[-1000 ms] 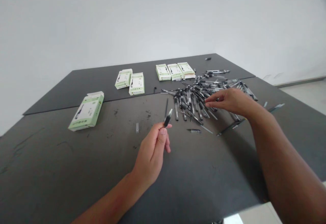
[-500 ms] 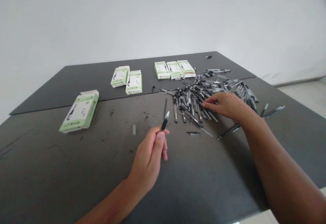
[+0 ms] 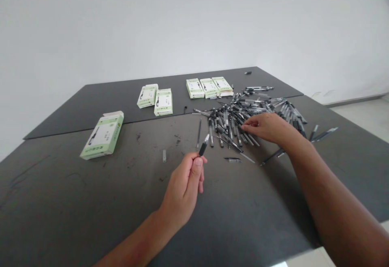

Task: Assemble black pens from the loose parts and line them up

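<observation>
Between the thumb and fingers of my left hand (image 3: pixel 184 186) is a pen (image 3: pixel 204 146), uncapped, its silver tip pointing up and its black grip showing; the rest is hidden in the palm. My right hand (image 3: pixel 263 127) reaches over the near side of a heap of pens and pen parts (image 3: pixel 232 123). Its thumb and fingertips are pinched together among the pens, and what they hold, if anything, cannot be made out. A thin dark refill (image 3: pixel 199 133) lies on the table just beyond my left hand.
A green and white box (image 3: pixel 102 135) with a raised flap lies at left. Two similar boxes (image 3: pixel 163 103) sit farther back, three more (image 3: pixel 208 88) beside the heap. A small clear piece (image 3: pixel 164 156) and short pen parts (image 3: pixel 233 159) lie on the dark table (image 3: pixel 121 202).
The view has tilted a little, so the boxes and table appear slightly lower and farther right. My left hand still holds the pen; my right hand stays at the heap, fingers pinched.
</observation>
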### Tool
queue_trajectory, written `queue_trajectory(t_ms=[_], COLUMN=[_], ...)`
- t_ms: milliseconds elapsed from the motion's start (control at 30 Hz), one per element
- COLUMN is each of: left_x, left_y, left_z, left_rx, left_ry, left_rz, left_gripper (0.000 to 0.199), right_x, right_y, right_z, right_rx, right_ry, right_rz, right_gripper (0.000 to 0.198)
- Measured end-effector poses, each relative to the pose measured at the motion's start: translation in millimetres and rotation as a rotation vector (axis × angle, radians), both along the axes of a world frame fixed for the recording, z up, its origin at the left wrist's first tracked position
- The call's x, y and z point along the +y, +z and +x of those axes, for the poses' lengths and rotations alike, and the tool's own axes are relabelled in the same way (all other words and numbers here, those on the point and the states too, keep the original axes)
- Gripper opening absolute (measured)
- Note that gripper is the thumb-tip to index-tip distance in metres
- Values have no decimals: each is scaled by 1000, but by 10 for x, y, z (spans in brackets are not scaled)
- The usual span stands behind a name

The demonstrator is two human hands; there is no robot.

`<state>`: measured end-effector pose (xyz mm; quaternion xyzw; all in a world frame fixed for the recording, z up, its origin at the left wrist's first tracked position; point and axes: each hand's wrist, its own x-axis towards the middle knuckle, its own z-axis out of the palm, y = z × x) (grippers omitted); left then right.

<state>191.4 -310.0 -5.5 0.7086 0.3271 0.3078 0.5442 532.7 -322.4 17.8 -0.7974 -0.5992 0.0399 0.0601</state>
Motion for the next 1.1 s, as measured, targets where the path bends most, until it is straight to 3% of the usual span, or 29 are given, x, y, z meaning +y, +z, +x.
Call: queue_trajectory(t_ms=[1100], left_x=[-42], left_y=[41], left_z=[-21], left_rx=[11], left_ry=[-48], left_rz=[47], left_gripper=[39], right_x=[86], right_y=[54], right_z=[-145], right_rx=[-109], right_ry=[-35], right_rz=[-88], right_gripper=[43])
